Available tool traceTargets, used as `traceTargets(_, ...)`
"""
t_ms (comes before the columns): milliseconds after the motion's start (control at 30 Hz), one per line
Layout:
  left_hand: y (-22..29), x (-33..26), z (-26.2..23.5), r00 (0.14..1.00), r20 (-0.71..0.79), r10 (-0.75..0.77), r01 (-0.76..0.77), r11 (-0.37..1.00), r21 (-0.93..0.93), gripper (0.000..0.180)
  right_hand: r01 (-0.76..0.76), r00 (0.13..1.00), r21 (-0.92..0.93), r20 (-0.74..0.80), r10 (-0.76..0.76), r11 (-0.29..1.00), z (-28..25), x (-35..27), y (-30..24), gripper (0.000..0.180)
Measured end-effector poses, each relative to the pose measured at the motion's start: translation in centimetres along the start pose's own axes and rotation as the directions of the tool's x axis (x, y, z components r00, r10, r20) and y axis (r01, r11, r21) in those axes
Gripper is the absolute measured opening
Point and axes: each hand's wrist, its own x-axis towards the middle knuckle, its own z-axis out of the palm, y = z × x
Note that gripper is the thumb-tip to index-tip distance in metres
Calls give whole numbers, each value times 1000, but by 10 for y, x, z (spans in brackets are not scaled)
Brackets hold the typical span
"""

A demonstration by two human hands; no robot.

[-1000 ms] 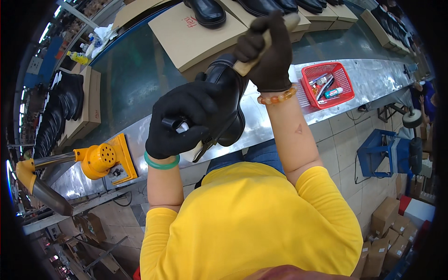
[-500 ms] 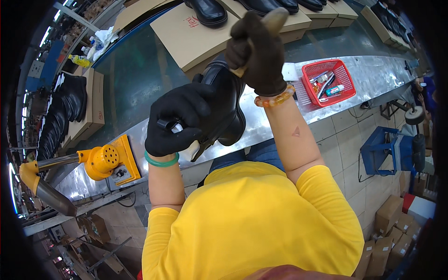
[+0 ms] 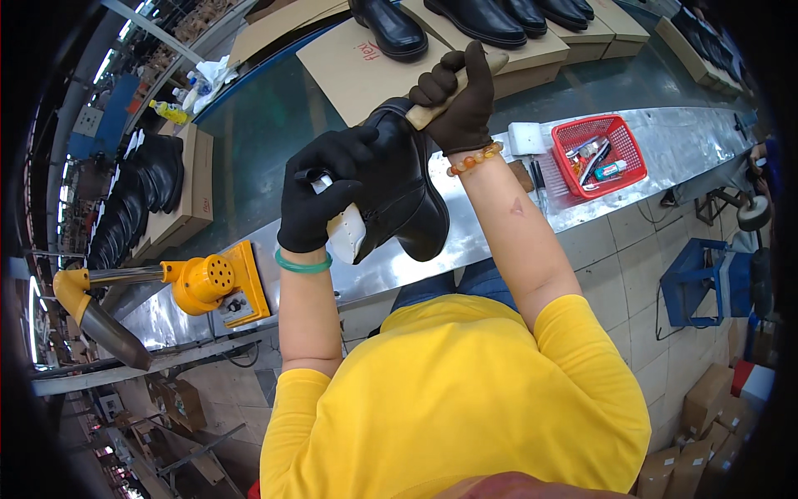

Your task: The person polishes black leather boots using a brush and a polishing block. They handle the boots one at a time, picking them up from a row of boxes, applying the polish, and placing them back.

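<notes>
I am gripping the black boot [image 3: 399, 200] with my gloved left hand [image 3: 320, 195] above the metal bench [image 3: 499, 224], while my right hand [image 3: 457, 104] is clenching a wooden-handled tool [image 3: 453, 87] against its far side; work seems midway.

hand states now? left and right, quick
Left hand: closed, gripping the black boot by its opening.
Right hand: closed around a wooden handle, held against the boot.
</notes>
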Motion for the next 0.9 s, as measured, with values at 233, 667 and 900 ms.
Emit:
traceTargets(233, 0, -3, 1, 1000, 14, 20, -21, 997, 69, 12, 114, 993, -410, 41, -107, 905, 21, -20, 9, 39)
traceTargets(667, -1, -24, -24, 991, -105, 84, -89, 995, -44, 15, -170, 978, -876, -208, -35, 452, -58, -31, -27, 48)
traceTargets(900, 8, -39, -19, 989, -75, 125, -127, 991, -28, 14, 24, 986, -641, -114, 126, -767, -133, -74, 2, 51)
